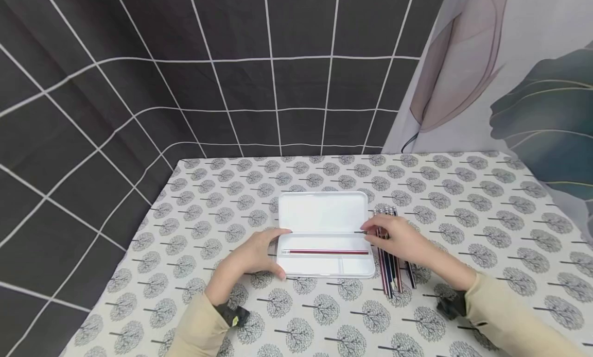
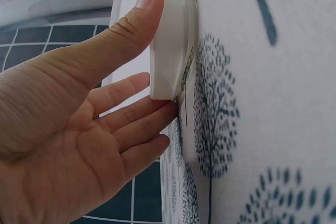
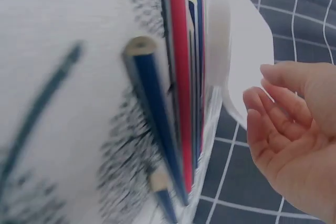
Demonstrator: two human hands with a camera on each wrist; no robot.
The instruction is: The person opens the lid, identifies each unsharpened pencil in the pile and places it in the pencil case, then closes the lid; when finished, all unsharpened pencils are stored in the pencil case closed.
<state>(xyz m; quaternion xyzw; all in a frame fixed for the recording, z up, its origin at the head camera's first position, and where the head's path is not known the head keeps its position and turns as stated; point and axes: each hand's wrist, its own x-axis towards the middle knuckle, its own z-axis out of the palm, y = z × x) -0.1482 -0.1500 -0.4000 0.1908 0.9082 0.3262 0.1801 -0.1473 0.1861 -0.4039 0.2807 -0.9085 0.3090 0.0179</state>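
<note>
White pencil case (image 1: 308, 267): one, lying flat on the table between my two hands, lid (image 1: 323, 213) folded back away from me, front strip split by a low divider. Contents: one red-and-dark striped pencil (image 1: 326, 252), laid lengthwise in the long compartment; by my reckoning, the only one put in. Left hand (image 1: 255, 251): grips the case's left end, thumb at the near corner, fingers at the end and towards the hinge. Right hand (image 1: 400, 238): grasping nothing, fingers loosely bent near the hinge's right end, above the loose pencils. Outstanding, as I judge it: the bunch of pencils (image 1: 389, 269), dark blue and red, exact count unclear through overlap, lying just right of the case; the lid, not yet down. Outward: a dark band at each wrist; a tree-print tablecloth (image 1: 324, 316) beneath; a dark curtain (image 1: 301, 84) with white grid lines behind; a pale printed curtain (image 1: 468, 53) to the right.
</note>
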